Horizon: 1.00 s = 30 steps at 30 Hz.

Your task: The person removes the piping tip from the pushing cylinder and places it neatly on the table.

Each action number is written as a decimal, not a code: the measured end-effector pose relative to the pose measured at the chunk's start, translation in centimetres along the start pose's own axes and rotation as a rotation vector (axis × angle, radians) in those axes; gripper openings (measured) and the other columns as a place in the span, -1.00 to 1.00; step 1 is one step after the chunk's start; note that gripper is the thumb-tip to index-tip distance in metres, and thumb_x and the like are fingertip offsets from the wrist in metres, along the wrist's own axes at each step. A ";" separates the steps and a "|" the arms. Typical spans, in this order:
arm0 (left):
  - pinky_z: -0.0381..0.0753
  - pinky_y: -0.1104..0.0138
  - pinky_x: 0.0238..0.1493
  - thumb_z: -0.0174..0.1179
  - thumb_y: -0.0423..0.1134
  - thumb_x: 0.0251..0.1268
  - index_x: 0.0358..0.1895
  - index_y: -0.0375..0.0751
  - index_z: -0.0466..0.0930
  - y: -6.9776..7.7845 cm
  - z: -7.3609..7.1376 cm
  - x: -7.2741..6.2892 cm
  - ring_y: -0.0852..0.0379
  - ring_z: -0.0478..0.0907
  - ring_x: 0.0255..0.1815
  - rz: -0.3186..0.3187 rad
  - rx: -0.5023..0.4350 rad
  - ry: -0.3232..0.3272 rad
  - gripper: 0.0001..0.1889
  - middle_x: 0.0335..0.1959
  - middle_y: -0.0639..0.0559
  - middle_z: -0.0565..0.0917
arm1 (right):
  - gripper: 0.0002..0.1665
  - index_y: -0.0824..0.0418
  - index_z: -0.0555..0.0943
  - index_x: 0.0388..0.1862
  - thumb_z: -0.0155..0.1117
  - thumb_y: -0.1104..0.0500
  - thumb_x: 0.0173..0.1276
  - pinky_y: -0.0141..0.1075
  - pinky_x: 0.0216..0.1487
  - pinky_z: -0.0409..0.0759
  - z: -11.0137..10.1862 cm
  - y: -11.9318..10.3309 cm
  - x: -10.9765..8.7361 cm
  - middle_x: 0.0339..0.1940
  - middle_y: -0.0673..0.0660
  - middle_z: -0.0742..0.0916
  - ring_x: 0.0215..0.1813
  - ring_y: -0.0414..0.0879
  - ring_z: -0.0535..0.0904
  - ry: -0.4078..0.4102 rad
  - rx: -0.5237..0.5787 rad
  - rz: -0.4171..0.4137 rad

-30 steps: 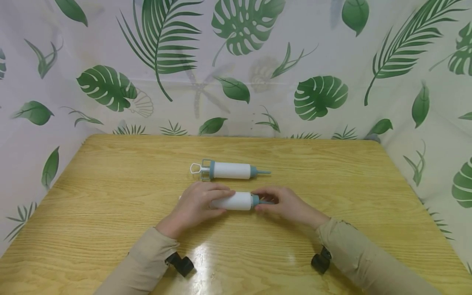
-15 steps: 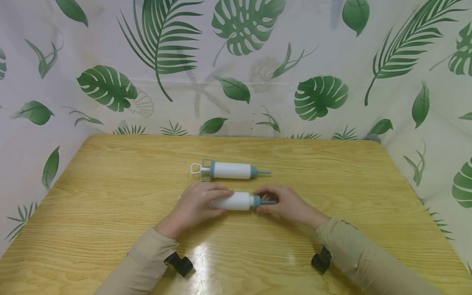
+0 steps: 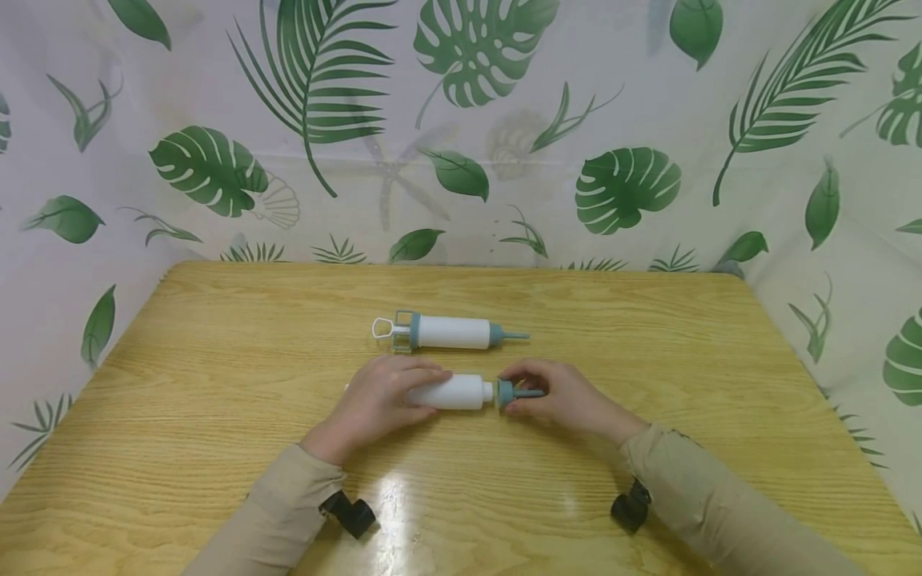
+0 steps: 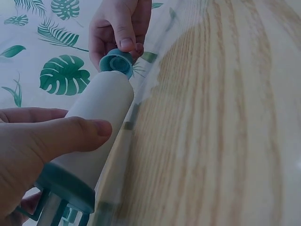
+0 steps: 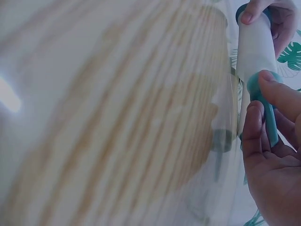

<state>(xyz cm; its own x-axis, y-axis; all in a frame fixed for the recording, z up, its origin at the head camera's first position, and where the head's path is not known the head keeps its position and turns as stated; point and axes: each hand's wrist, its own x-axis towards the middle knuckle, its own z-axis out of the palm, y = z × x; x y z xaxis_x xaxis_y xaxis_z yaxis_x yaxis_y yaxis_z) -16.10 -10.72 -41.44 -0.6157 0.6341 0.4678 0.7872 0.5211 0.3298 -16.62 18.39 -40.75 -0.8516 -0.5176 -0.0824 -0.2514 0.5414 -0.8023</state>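
My left hand grips a white syringe barrel lying sideways, its thumb along the side in the left wrist view. A teal collar with a handle frame sits at the barrel's rear end, near that hand. With thumb and fingers, my right hand pinches a teal nozzle cap that has a thin spout. A small gap separates the cap from the barrel's bare white neck. In the right wrist view the spout runs back between the right fingers.
Behind the hands, a second white syringe with teal ends and a white pull ring lies on the wooden table. A leaf-printed cloth hangs along the table's back edge.
The nozzle cap has come off the barrel, moving slightly right in my right hand and baring the neck. My left hand and barrel have shifted slightly left. The second syringe stays put.
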 end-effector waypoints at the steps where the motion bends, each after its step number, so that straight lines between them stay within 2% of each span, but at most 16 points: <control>1: 0.54 0.18 0.03 0.54 -0.19 -0.16 0.02 -0.11 0.67 0.0 0.0 0.0 0.06 0.60 -0.02 0.001 -0.001 0.000 -0.47 -0.01 0.01 0.68 | -0.52 0.14 0.60 0.08 0.45 0.09 0.17 -0.19 -0.05 0.56 0.0 0.0 0.0 -0.07 0.00 0.68 -0.10 -0.13 0.59 0.000 -0.001 -0.001; 6: 0.55 0.18 0.02 0.53 -0.18 -0.14 0.03 -0.10 0.66 -0.2 0.1 0.0 0.06 0.60 -0.02 -0.004 0.004 -0.011 -0.47 -0.01 0.01 0.67 | -0.51 0.15 0.60 0.08 0.45 0.08 0.16 -0.19 -0.05 0.56 -0.1 0.1 -0.1 -0.08 0.00 0.68 -0.11 -0.12 0.59 0.002 0.003 0.003; 22: 0.53 0.20 0.05 0.52 -0.16 -0.11 0.08 -0.07 0.64 -0.3 0.1 -0.3 0.09 0.58 0.02 -0.078 -0.010 -0.061 -0.45 0.02 0.08 0.66 | -0.50 0.20 0.60 0.07 0.46 0.11 0.15 -0.25 -0.07 0.58 -0.3 0.2 -0.4 -0.07 0.03 0.68 -0.10 -0.12 0.60 0.001 0.011 -0.016; 30: 0.53 0.18 0.06 0.52 -0.15 -0.13 0.07 -0.07 0.64 0.0 -0.1 -0.2 0.07 0.58 0.03 -0.089 0.001 -0.058 -0.44 0.02 0.07 0.66 | -0.48 0.22 0.58 0.10 0.45 0.12 0.16 -0.23 -0.05 0.57 -0.5 0.2 -0.6 -0.07 0.05 0.69 -0.08 -0.09 0.61 0.009 0.035 0.006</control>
<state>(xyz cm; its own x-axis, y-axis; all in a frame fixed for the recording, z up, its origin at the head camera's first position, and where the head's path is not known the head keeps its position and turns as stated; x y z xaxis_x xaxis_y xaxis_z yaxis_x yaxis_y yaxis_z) -15.96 -10.87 -41.46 -0.6845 0.6170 0.3884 0.7290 0.5779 0.3669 -16.36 19.15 -40.54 -0.8569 -0.5089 -0.0820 -0.2305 0.5206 -0.8221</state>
